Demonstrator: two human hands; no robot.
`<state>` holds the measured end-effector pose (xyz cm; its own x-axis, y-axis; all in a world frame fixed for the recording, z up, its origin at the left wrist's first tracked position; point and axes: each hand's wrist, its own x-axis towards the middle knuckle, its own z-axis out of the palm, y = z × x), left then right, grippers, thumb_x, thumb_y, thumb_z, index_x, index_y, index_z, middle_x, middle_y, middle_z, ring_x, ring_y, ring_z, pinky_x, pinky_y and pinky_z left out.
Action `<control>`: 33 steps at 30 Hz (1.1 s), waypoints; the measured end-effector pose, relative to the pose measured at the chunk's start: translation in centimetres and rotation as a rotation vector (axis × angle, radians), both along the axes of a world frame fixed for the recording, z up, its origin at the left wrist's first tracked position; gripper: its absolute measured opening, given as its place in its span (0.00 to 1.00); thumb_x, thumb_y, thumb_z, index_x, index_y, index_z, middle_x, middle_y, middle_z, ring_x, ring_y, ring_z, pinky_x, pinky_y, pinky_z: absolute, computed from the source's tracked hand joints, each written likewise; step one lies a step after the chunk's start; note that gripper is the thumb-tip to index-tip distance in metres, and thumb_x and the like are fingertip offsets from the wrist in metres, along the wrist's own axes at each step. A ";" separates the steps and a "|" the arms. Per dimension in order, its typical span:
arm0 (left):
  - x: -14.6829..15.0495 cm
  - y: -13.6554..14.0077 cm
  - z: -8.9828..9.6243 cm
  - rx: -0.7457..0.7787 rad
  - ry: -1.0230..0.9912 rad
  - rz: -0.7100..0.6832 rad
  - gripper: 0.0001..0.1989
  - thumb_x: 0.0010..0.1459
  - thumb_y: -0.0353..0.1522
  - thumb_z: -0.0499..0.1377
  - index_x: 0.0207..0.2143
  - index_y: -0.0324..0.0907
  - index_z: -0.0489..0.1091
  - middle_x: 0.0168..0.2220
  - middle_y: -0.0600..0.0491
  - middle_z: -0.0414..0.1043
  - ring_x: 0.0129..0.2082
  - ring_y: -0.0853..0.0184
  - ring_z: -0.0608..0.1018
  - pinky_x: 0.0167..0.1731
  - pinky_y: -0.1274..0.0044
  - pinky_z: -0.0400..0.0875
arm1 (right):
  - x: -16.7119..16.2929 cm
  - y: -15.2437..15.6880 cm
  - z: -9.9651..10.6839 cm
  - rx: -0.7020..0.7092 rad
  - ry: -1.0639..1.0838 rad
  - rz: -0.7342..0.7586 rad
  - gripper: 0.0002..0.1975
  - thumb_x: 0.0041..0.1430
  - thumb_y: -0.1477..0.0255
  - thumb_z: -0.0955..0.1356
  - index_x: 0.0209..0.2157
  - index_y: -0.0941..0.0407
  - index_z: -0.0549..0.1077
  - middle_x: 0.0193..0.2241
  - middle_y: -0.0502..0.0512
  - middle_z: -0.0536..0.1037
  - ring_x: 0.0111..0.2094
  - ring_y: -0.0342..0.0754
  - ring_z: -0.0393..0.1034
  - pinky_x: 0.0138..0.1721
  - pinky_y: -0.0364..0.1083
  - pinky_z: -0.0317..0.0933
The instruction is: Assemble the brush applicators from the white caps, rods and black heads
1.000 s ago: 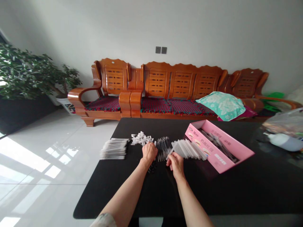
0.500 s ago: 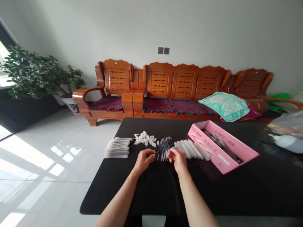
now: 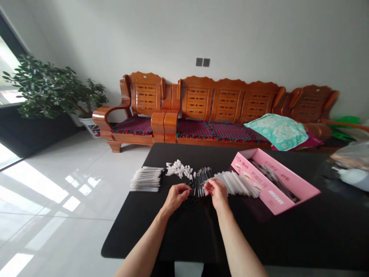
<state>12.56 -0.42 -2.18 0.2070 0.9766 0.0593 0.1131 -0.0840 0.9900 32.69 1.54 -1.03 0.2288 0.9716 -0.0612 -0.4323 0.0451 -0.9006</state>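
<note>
Since the earliest frame both hands have pulled back from the piles and come together over the near middle of the bench [image 3: 178, 238]; since the last one, hardly any change, only the view slid a bit. Left hand [image 3: 176, 194] and right hand [image 3: 215, 191] now sit close but apart, fingertips facing each other across a small gap. Each looks pinched on something thin, probably a pen part, but it's too small to say what, so grip on either side: cannot tell.

Key relation: the refills [image 3: 201, 177] lie just beyond the gap between the hands, fanned, long axis running away from the person, tips toward the sofa [image 3: 219, 104]. Right hand a touch nearer to them. Small black bits [image 3: 188, 202] lie right under and between the hands, nearer the left.

Row further out, left to right:
- bundle of finished pens [image 3: 145, 179], long axis across the bench, well left of the left hand
- white caps [image 3: 180, 169], loose heap beyond the left hand
- clear tubes [image 3: 236, 184], slanted row just right of the right hand
- pink box [image 3: 275, 181] (open, dark pens inside), angled, touching or nearly touching the tubes' far end.
</note>
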 end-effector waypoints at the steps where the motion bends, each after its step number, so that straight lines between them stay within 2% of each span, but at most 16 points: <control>1: 0.0 -0.1 0.1 0.003 0.002 -0.005 0.12 0.54 0.35 0.59 0.35 0.36 0.76 0.21 0.55 0.68 0.21 0.73 0.68 0.23 0.82 0.60 | 0.0 0.0 0.0 -0.004 -0.002 0.000 0.09 0.43 0.68 0.74 0.22 0.58 0.73 0.16 0.53 0.77 0.17 0.46 0.71 0.11 0.39 0.58; 11: 0.8 0.3 0.9 0.028 -0.016 0.023 0.13 0.54 0.37 0.60 0.35 0.36 0.76 0.21 0.55 0.68 0.21 0.72 0.68 0.22 0.82 0.59 | -1.1 -0.8 0.7 -0.073 -0.013 0.043 0.09 0.41 0.68 0.73 0.23 0.58 0.72 0.16 0.53 0.77 0.15 0.46 0.71 0.10 0.39 0.59; 15: 1.5 0.7 0.9 0.076 -0.026 0.056 0.14 0.56 0.40 0.60 0.36 0.37 0.76 0.24 0.54 0.71 0.24 0.70 0.72 0.26 0.80 0.65 | -2.0 -1.2 1.1 -0.108 -0.006 0.087 0.10 0.40 0.69 0.72 0.26 0.59 0.73 0.17 0.55 0.78 0.16 0.49 0.72 0.11 0.41 0.62; 17: 2.4 0.6 1.1 0.116 -0.060 0.091 0.17 0.58 0.42 0.59 0.40 0.38 0.76 0.31 0.50 0.76 0.31 0.66 0.76 0.33 0.77 0.70 | -2.8 -1.5 1.2 -0.111 0.010 0.118 0.10 0.40 0.69 0.72 0.27 0.59 0.73 0.18 0.55 0.79 0.17 0.49 0.73 0.12 0.42 0.63; 19: 3.5 0.5 1.3 0.135 -0.132 0.140 0.21 0.61 0.45 0.56 0.48 0.40 0.74 0.45 0.45 0.77 0.43 0.61 0.77 0.44 0.73 0.71 | -3.7 -1.8 1.3 -0.110 0.019 0.165 0.09 0.41 0.70 0.72 0.27 0.59 0.74 0.18 0.54 0.79 0.17 0.48 0.72 0.12 0.41 0.63; 22: 5.1 0.3 1.8 0.087 -0.238 0.186 0.27 0.65 0.48 0.50 0.60 0.44 0.66 0.61 0.44 0.65 0.59 0.57 0.70 0.56 0.69 0.65 | -4.7 -2.0 1.1 -0.110 0.041 0.240 0.07 0.44 0.70 0.72 0.25 0.59 0.75 0.16 0.52 0.77 0.14 0.44 0.68 0.12 0.40 0.61; 25: 5.2 0.5 2.3 0.079 -0.286 0.198 0.29 0.66 0.49 0.47 0.63 0.45 0.62 0.65 0.46 0.59 0.65 0.56 0.62 0.60 0.66 0.60 | -4.3 -1.9 0.5 -0.119 0.117 0.260 0.07 0.43 0.69 0.72 0.24 0.59 0.76 0.16 0.51 0.76 0.14 0.44 0.68 0.12 0.41 0.61; 27: 4.2 1.1 2.2 0.110 -0.300 0.253 0.29 0.66 0.49 0.47 0.62 0.45 0.64 0.65 0.46 0.60 0.64 0.56 0.63 0.60 0.65 0.61 | -3.3 -1.7 -0.1 -0.113 0.168 0.207 0.07 0.42 0.69 0.73 0.24 0.59 0.76 0.15 0.51 0.76 0.15 0.45 0.69 0.12 0.41 0.61; 29: 2.5 1.8 1.7 0.134 -0.295 0.347 0.28 0.65 0.48 0.48 0.59 0.43 0.67 0.62 0.44 0.65 0.61 0.56 0.68 0.56 0.66 0.65 | -2.1 -1.6 -0.6 -0.107 0.199 0.148 0.07 0.41 0.70 0.73 0.24 0.59 0.76 0.16 0.50 0.76 0.15 0.45 0.69 0.12 0.40 0.61; 33: -0.5 2.8 0.2 0.163 -0.092 0.443 0.19 0.60 0.41 0.58 0.49 0.39 0.74 0.46 0.44 0.77 0.43 0.59 0.79 0.44 0.70 0.73 | -0.8 -1.5 -1.3 -0.045 0.228 0.133 0.07 0.43 0.70 0.73 0.25 0.59 0.76 0.16 0.51 0.76 0.16 0.44 0.68 0.14 0.40 0.61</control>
<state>12.03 2.43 -1.94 -0.2402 0.9461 0.2174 0.0854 -0.2024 0.9756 31.89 -0.01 -2.38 0.0749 0.9872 -0.1405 -0.6233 -0.0636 -0.7794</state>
